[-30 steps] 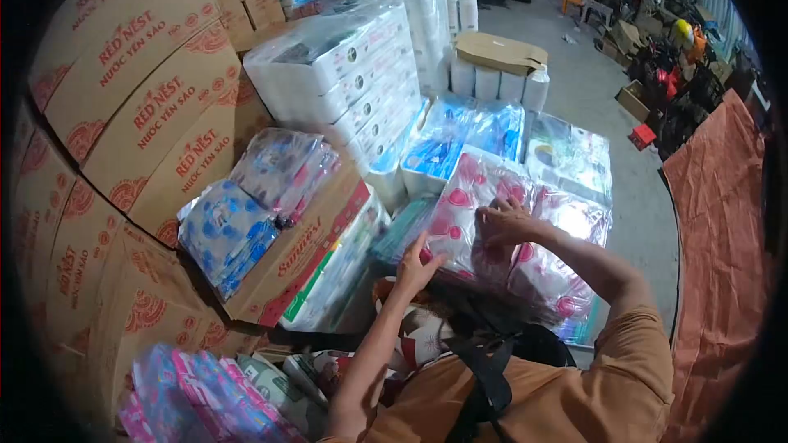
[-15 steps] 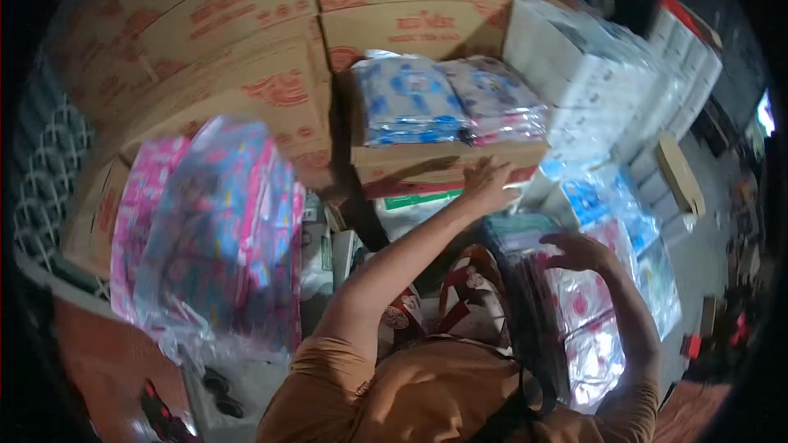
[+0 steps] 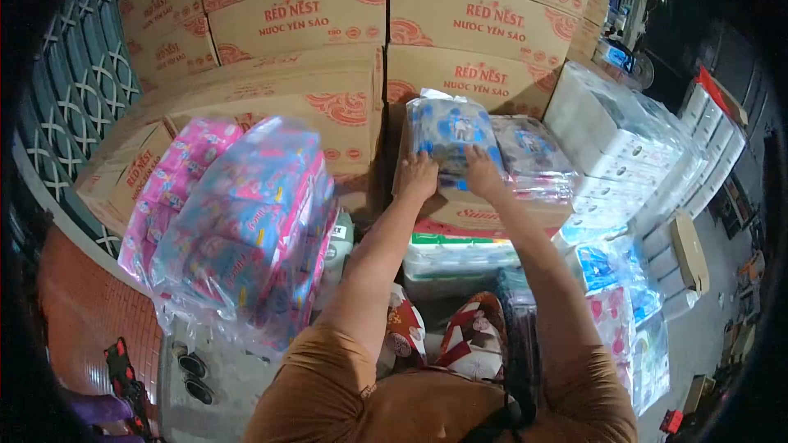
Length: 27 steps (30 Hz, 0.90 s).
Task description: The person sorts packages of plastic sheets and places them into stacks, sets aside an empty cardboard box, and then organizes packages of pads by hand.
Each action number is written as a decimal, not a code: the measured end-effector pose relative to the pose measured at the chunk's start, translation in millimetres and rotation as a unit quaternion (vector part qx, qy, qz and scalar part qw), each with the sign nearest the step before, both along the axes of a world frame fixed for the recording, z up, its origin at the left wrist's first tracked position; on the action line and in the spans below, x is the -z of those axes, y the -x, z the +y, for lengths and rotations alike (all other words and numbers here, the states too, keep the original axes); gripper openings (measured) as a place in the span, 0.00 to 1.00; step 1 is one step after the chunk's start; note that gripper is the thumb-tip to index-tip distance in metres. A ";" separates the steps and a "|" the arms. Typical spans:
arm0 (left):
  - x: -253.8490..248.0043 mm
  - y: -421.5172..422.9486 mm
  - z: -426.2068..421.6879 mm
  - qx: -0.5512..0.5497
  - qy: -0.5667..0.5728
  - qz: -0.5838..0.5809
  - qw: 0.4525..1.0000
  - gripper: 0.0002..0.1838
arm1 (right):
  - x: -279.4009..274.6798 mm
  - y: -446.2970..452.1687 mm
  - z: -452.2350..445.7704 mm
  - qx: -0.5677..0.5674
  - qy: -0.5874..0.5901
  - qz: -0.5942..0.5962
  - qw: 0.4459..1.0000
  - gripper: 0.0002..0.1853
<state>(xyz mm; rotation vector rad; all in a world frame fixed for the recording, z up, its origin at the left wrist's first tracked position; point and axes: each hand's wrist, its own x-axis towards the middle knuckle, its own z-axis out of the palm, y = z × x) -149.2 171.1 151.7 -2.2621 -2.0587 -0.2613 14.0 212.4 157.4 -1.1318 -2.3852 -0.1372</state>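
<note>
My left hand (image 3: 419, 177) rests at the front left corner of a stack of blue-and-white patterned plastic packs (image 3: 454, 128), its fingers stretched out against the wrapping. On the front of the same stack lies my right hand (image 3: 484, 174), fingers pointing forward and apart. The packs sit on a cardboard carton (image 3: 492, 212). Beside them, to the right, is a second stack of clear-wrapped packs with a pink edge (image 3: 532, 152). The undersides of my fingers are hidden.
Red Nest cartons (image 3: 478, 25) form a wall behind. A big bag of pink and blue packs (image 3: 246, 221) stands left. White wrapped bundles (image 3: 611, 127) and pink-dotted packs (image 3: 611, 328) are on the right. A metal folding gate (image 3: 82, 107) borders the far left.
My right hand has moved from the packs at my right side onto the blue-and-white stack. My left hand has shifted left to that stack's front corner. The camera view has shifted.
</note>
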 end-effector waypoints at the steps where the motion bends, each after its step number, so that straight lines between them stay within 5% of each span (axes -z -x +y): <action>1: 5.7 -1.1 -1.8 0.001 -0.003 0.001 1.000 0.18 | 15.3 1.0 11.0 0.007 0.006 -0.015 1.000 0.29; 3: 17.0 -0.1 -7.7 0.008 -0.100 -0.067 0.993 0.22 | 34.5 -1.9 12.8 0.040 0.050 -0.041 0.997 0.26; 7: 19.7 -4.7 -6.6 -0.007 -0.080 -0.060 0.995 0.37 | 47.3 -0.9 13.2 0.013 -0.048 0.008 0.999 0.17; 14: 27.3 -8.2 -10.9 -0.018 -0.094 -0.100 0.990 0.37 | 59.8 0.5 5.3 0.068 -0.037 0.042 0.996 0.05; 23: 43.7 -3.8 -42.1 0.030 -0.150 -0.216 0.964 0.32 | 57.1 -13.4 8.8 0.014 0.034 0.028 0.999 0.08; 25: 65.5 -6.7 -54.5 0.047 -0.231 -0.471 0.850 0.27 | 35.3 -12.4 -11.1 0.019 0.110 -0.051 0.992 0.09; 27: 57.9 -10.3 -95.5 -0.006 -0.147 -0.627 0.765 0.28 | 21.7 -19.0 -41.4 -0.051 0.138 0.040 0.988 0.08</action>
